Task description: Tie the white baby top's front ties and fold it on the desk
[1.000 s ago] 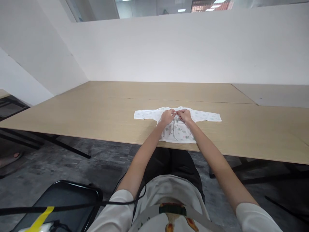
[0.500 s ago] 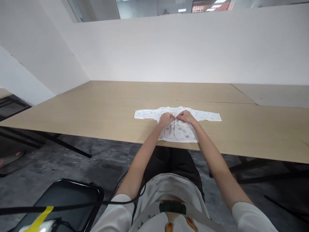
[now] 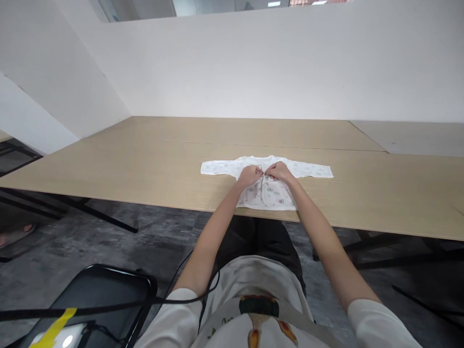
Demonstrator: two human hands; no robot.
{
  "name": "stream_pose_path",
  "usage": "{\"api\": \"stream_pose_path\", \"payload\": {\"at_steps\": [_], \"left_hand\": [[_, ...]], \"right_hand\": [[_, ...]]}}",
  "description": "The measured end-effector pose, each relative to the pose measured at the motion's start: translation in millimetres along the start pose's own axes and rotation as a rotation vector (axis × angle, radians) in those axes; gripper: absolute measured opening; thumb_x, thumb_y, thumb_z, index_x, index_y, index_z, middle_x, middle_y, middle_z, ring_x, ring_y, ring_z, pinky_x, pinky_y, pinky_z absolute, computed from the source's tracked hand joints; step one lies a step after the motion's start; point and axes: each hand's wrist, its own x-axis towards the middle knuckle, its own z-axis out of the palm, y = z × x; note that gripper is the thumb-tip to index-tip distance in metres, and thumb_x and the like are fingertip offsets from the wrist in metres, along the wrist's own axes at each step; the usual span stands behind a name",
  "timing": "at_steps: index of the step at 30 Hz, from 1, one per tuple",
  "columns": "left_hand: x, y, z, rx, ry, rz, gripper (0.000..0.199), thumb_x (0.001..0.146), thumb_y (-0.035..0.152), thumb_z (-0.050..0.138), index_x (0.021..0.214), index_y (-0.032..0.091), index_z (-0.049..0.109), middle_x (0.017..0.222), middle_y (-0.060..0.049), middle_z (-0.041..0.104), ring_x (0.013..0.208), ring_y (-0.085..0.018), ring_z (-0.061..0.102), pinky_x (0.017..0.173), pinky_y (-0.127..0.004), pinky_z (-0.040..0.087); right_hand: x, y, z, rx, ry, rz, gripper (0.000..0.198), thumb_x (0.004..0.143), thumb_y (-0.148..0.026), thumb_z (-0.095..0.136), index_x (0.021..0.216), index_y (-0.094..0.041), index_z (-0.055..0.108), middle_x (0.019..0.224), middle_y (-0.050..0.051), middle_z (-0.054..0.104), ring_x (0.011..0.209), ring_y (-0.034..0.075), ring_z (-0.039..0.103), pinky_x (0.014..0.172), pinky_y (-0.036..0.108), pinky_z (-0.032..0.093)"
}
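Note:
A small white baby shirt [image 3: 276, 194] with a scattered coloured print lies flat on the wooden table [image 3: 155, 164], its sleeves spread to both sides and its hem close to the front edge. My left hand [image 3: 251, 175] pinches the shirt at the middle of its front opening. Facing it, my right hand [image 3: 278, 171] pinches the opposite edge of that opening, the fingertips of both hands almost meeting. Whatever small fastening may lie between the fingertips is hidden.
A white wall [image 3: 232, 72] rises behind the table. At lower left stands a black folding chair [image 3: 105, 290] bearing a white device [image 3: 68, 337] with yellow tape. A black cable [image 3: 119, 306] runs across to my left arm. A person's foot [image 3: 18, 233] shows at far left.
The camera view has tilted slightly downward. Both hands stay at the shirt's middle front, with only slight finger movement, and the shirt lies as before.

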Motion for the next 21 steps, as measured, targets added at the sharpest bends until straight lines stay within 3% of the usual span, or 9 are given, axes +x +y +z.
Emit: {"api": "stream_pose_path", "payload": {"at_steps": [5, 12, 17, 21], "left_hand": [[-1.1, 2.2, 1.0, -0.019, 0.032, 0.045, 0.023, 0.079, 0.022, 0.051, 0.087, 0.016, 0.071, 0.077, -0.003, 0.068, 0.076, -0.016, 0.06, 0.075, -0.025, 0.045], [2.0, -1.9, 3.9, -0.191, 0.054, 0.115, 0.028, 0.081, 0.032, 0.048, 0.082, 0.013, 0.069, 0.068, -0.001, 0.062, 0.063, -0.012, 0.052, 0.063, -0.023, 0.041], [-0.5, 1.4, -0.7, -0.306, -0.008, 0.141, 0.03, 0.079, 0.037, 0.052, 0.085, 0.013, 0.069, 0.072, 0.0, 0.062, 0.064, -0.01, 0.051, 0.062, -0.021, 0.04], [-5.5, 5.2, -11.1, -0.256, -0.021, 0.125, 0.033, 0.078, 0.042, 0.054, 0.062, 0.015, 0.061, 0.055, 0.002, 0.049, 0.054, -0.009, 0.041, 0.053, -0.022, 0.032]], "right_hand": [[1.8, 1.5, 2.5, 0.01, 0.047, -0.02, 0.011, 0.061, -0.013, 0.061, 0.051, -0.013, 0.059, 0.037, -0.003, 0.045, 0.04, 0.008, 0.042, 0.044, 0.02, 0.033], [9.8, 6.7, -1.5, 0.383, -0.024, 0.092, 0.001, 0.066, -0.011, 0.064, 0.065, -0.011, 0.063, 0.059, 0.004, 0.064, 0.045, 0.007, 0.049, 0.039, 0.017, 0.035], [10.0, 5.0, -5.4, 0.478, -0.045, 0.139, 0.011, 0.068, -0.01, 0.067, 0.075, -0.014, 0.06, 0.06, 0.004, 0.065, 0.045, 0.008, 0.053, 0.04, 0.017, 0.038], [6.8, 0.4, -10.9, 0.435, 0.009, 0.18, 0.016, 0.069, -0.006, 0.067, 0.077, -0.016, 0.056, 0.056, 0.001, 0.062, 0.042, 0.008, 0.051, 0.039, 0.018, 0.038]]}}
